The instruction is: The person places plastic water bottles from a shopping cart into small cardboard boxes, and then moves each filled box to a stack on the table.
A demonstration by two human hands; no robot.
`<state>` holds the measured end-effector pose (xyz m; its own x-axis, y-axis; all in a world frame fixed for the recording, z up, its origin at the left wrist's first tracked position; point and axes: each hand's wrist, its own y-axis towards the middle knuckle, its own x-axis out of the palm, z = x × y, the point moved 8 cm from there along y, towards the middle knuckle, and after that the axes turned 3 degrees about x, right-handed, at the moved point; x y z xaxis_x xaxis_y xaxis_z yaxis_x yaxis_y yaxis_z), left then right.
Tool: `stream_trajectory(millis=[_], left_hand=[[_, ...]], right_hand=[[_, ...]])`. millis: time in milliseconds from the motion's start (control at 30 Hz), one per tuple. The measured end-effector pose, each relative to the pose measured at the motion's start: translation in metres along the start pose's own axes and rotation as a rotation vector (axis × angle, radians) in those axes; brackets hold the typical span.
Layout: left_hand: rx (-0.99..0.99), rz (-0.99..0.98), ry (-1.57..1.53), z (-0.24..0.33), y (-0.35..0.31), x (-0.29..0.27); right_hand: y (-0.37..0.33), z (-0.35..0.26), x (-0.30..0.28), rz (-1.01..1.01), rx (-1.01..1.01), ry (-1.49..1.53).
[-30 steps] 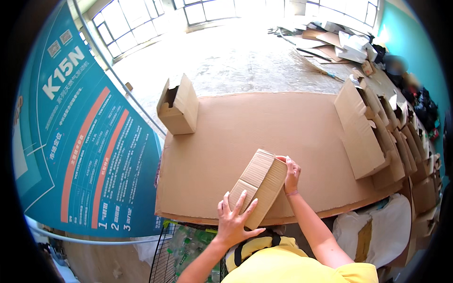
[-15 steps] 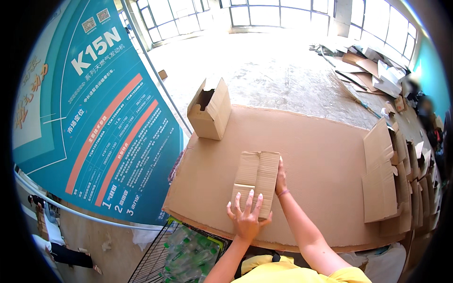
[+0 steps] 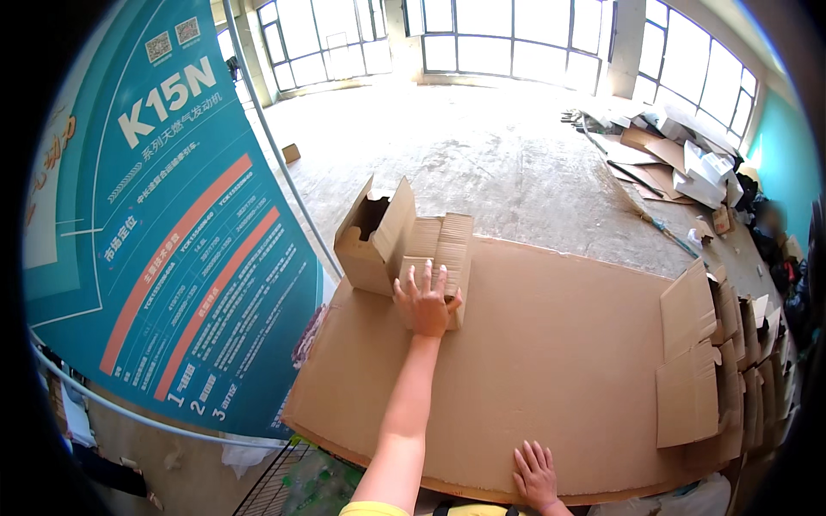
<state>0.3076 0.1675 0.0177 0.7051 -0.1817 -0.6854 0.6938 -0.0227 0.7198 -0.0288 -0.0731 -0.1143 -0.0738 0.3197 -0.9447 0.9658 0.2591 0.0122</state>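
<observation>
A small brown cardboard box (image 3: 451, 245) with flaps folded over its top stands toward the far left of the cardboard-covered table (image 3: 551, 361). My left hand (image 3: 423, 301) grips its near end, fingers spread over the top and thumb down the right side. Right beside it, on the left, is a second cardboard box (image 3: 374, 249) whose upper flaps stand up around a dark opening. My right hand (image 3: 537, 477) lies at the table's near edge with its fingers stretched out, holding nothing.
Flattened cartons (image 3: 688, 361) stand in a row along the table's right side. A tall teal banner (image 3: 189, 241) rises at the left. Below the near left edge is a wire basket of green-tinted plastic bottles (image 3: 318, 482). Scrap cardboard (image 3: 658, 155) is heaped at the far right.
The folded box has gone from the table's middle to beside the other box, far left, with my left hand on it. My right hand has left it and come back to the near edge.
</observation>
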Motion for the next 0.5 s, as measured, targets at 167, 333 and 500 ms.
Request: stream_trajectory(millis=[167, 333, 500], left_hand=[[0.072, 0.001, 0.051, -0.020, 0.040, 0.052], [0.116, -0.095, 0.078, -0.037, 0.050, 0.082], [0.103, -0.241, 0.077, -0.015, 0.027, 0.074]], right_hand=[[-0.012, 0.000, -0.006, 0.058, 0.025, 0.093], [-0.016, -0.001, -0.002, 0.079, -0.011, 0.038], [-0.011, -0.003, -0.003, 0.061, -0.025, -0.080]])
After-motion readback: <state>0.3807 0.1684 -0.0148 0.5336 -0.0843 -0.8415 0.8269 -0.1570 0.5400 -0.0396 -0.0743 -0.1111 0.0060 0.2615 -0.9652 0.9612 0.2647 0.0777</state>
